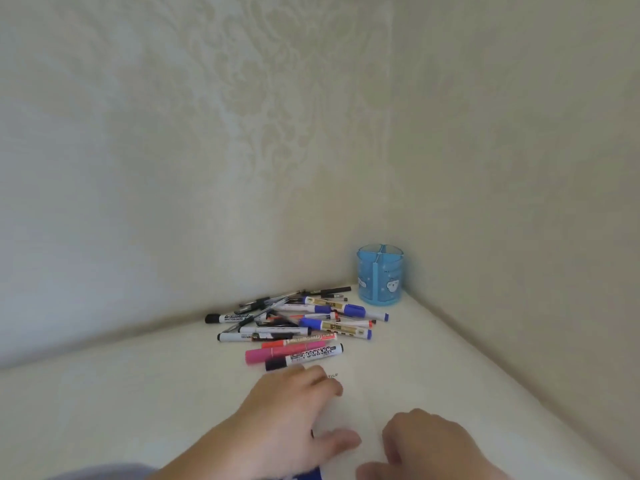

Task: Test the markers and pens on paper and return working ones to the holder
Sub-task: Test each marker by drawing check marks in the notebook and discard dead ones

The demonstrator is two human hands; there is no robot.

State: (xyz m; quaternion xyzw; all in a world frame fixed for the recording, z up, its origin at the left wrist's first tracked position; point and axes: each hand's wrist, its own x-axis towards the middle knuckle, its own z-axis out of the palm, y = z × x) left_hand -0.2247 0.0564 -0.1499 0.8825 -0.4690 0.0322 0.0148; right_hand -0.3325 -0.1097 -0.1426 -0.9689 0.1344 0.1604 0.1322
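Pile of markers and pens (294, 323): a loose heap is seen lying on the white surface (433, 358), near the corner where two walls meet; none is seen standing in the holder.
Nearest marker (304, 356): a black-capped whiteboard marker is laid crosswise at the front of the heap, just beyond the left fingertips, with a pink marker (273, 353) directly behind it.
Holder (380, 273): a translucent blue cup with divided compartments is set upright in the corner, behind and to the right of the heap; it appears empty.
Paper (349, 410): a white sheet is judged to lie under the hands, since a little writing is visible near the left fingers; its edges are hard to tell from the surface.
Left hand (291, 420): laid flat on the sheet with fingers (325, 381) extended toward the heap; nothing is gripped.
Right hand (429, 441): rested low on the sheet with fingers loosely curled; nothing is seen to be held, though a blue object (308, 474) at the bottom edge cannot be identified.
Risk, rolling: the round barrels could be set rolling if one is pulled from the tangled heap.
Risk, marking the surface: ink could be put on the white surface if a stroke is run past the barely visible paper edge.
Risk, mixing: tested and untested items could be confused if a tested one is laid back by the heap.
Risk, holder: the light cup could be tipped if a marker is dropped in at an angle.
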